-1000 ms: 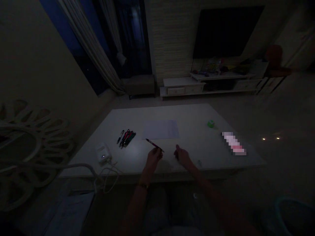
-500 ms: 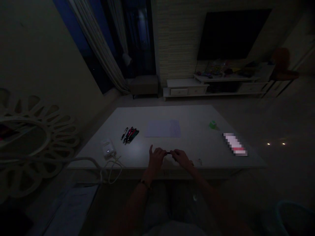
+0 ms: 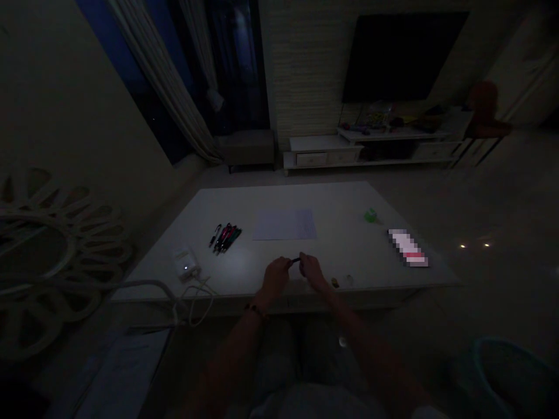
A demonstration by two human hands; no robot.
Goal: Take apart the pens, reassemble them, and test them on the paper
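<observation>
Over the near edge of the white table, my left hand (image 3: pixel 276 276) and my right hand (image 3: pixel 312 272) are both closed on a slim dark pen (image 3: pixel 296 259). Only a short stretch of it shows between the fingers, and the rest is covered. Beyond the hands lies a sheet of paper (image 3: pixel 283 225) with print toward its right side. A pile of pens (image 3: pixel 227 238) in black, red and green is to the left of the paper. Right of my right hand are a small dark-and-yellowish item (image 3: pixel 335 282) and a small pale item (image 3: pixel 349 280), both too dim to name.
A white charger-like box (image 3: pixel 187 263) with a looped cable (image 3: pixel 201 285) sits at the table's left. On the right are a small green object (image 3: pixel 370 215) and a phone (image 3: pixel 408 249) with a lit, pixelated screen. A teal-rimmed basket (image 3: pixel 478 361) stands lower right. The room is dark.
The view has shifted slightly. My left fingers, spread before, have curled in, and the pen has tilted, its right end higher. The small yellowish item beside my right hand now shows.
</observation>
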